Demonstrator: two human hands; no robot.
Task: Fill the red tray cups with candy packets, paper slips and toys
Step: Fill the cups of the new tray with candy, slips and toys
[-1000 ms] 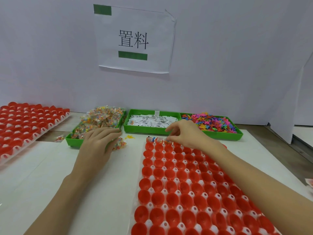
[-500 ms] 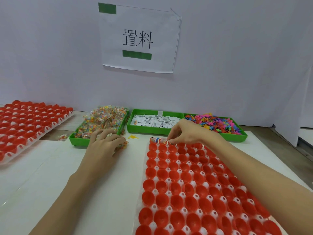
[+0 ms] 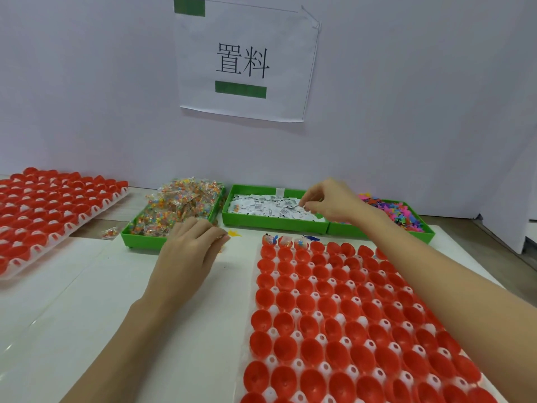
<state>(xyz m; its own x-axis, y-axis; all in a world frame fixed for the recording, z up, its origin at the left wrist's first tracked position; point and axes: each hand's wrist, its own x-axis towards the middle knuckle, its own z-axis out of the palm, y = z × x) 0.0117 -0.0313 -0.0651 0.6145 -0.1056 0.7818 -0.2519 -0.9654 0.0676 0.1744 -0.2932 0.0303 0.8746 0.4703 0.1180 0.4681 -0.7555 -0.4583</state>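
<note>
Step in hand: the right hand reaches over the middle green bin, fingertips drawn together on the paper slips; whether a slip is caught I cannot tell.
Left hand: rests on the desk beside the candy packets, fingers curled over a few packets, grip loose.
Red tray: only the three far-left cups look filled.
Doing it well: pinch one slip, lift clear, drop it in the fourth cup.
Toys: far right bin.

Bright, even light; wide-angle edge distortion
</note>
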